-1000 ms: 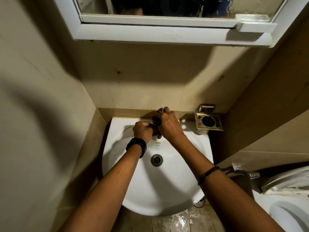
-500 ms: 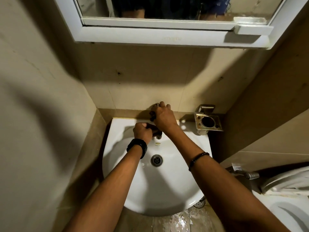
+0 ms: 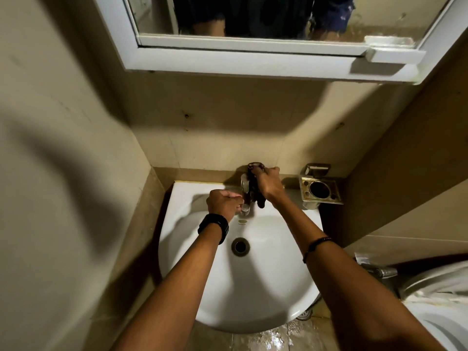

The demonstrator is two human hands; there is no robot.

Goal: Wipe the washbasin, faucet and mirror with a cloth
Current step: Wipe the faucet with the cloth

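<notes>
Dark cloth [image 3: 256, 196] (right hand [image 3: 269, 186] gripping) wraps faucet [image 3: 244, 184], which left hand [image 3: 222, 202] holds.

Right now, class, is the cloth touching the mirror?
No, the cloth is gripped in the right hand down at the faucet, well below the mirror.

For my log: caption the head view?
Right hand holds a dark cloth against the faucet; left hand grips its spout over the washbasin.

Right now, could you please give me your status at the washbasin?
Left hand grips faucet. Right hand holds dark cloth against it. Nothing in the way.
</notes>
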